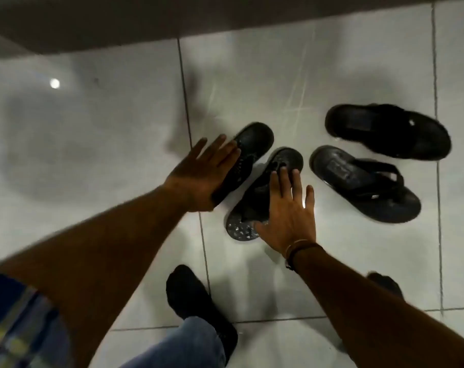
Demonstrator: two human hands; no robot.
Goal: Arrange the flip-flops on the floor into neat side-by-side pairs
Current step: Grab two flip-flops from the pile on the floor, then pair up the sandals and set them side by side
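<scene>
Our left hand (201,176) lies flat, fingers spread, on the left studded flip-flop (248,152), gripping nothing. Our right hand (289,213), fingers likewise splayed, presses on the neighbouring studded flip-flop (268,192), whose heel shows beside our thumb. These two sit close together, angled alike. To their right, on the white tiled floor (252,83), a strapped black pair (363,184) (387,131) lies apart, askew.
</scene>
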